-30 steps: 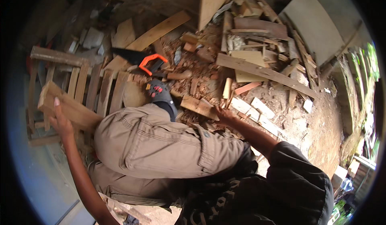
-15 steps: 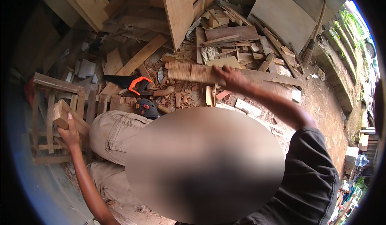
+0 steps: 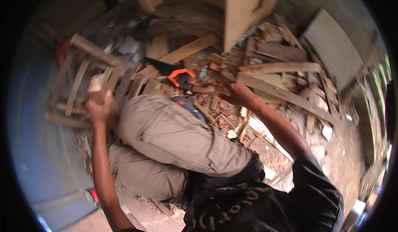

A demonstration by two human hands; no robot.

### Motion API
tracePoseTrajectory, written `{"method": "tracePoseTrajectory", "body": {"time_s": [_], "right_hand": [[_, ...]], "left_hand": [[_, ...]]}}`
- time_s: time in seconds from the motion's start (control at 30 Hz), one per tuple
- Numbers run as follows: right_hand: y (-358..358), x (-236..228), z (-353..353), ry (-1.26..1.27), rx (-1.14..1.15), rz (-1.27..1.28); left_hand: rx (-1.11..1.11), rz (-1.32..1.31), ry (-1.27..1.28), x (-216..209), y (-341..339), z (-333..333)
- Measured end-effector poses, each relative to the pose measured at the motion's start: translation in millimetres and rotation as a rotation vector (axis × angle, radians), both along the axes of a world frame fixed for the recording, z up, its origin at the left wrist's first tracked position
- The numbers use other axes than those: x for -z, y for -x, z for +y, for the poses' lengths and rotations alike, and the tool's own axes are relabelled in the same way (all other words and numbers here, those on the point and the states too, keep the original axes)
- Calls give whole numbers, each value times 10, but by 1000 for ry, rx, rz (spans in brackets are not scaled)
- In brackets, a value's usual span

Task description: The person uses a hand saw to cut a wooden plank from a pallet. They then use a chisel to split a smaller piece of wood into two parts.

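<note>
My left hand [image 3: 98, 108] is closed around a short, thick wooden block [image 3: 97, 84], beside my bent knee and a slatted wooden frame [image 3: 68, 89]. My right hand [image 3: 237, 94] reaches out over the scraps, its fingers curled and blurred. Against those fingers is a dark brown piece of wood [image 3: 223, 75]; what they grip is not clear. Just right of this hand lies the end of a long plank [image 3: 288, 98]. Between my hands, on the scraps, rests a handsaw with an orange handle [image 3: 180, 76] and a dark blade.
Wood chips and offcuts [image 3: 199, 80] cover the ground ahead. A pale plank [image 3: 280, 68] lies behind the long one. An upright wooden panel [image 3: 236, 18] stands at the back, and a flat board [image 3: 333, 45] leans at the far right. A blue surface [image 3: 54, 161] runs along my left.
The view has swung left, so the scene sits further right. My right hand has come nearer the saw, and the striped, blurred plank beside it is no longer seen. My left hand keeps the block.
</note>
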State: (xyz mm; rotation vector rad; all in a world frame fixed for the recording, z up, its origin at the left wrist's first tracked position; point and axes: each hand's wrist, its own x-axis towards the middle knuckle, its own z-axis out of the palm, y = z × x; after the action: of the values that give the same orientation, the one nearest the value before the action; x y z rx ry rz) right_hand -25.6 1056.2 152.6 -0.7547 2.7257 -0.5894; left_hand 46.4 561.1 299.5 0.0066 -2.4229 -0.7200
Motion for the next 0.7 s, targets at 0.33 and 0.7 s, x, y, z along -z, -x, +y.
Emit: {"method": "tracePoseTrajectory", "body": {"time_s": [0.33,0.7], "right_hand": [[288,459,-944,278,-114,-136],[1339,1643,-2241,488,-203,-83]], "left_hand": [[-70,-430,191,159,297,129],[-168,-821,715,1933,1570,-379]]}}
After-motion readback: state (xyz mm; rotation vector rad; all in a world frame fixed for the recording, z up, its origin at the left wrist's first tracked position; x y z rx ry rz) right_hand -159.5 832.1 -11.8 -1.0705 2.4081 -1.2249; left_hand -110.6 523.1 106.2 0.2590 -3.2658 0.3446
